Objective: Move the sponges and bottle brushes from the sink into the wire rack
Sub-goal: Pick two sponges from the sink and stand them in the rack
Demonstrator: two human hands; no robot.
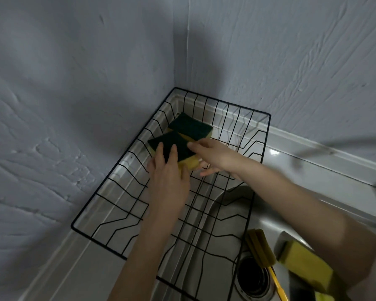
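A black wire rack [267, 135] stands in the wall corner, partly over the steel sink [230, 198]. At its far end lies a green-topped yellow sponge [191, 126]. A second such sponge [172, 144] sits just in front of it, overlapping it. My left hand [168, 181] lies over this sponge's near edge, fingers on its green top. My right hand [213, 156] holds the sponge's right end, thumb on top and fingers underneath. Down in the sink lie a yellow sponge-headed bottle brush [262, 248] with a yellow handle and a yellow sponge [304, 263].
Grey textured walls close in behind and to the left of the rack. A faucet [313, 149], blurred, reaches over the sink at the right. The sink drain [253, 279] sits under the brush. A white counter edge [91, 257] runs along the rack's near left side.
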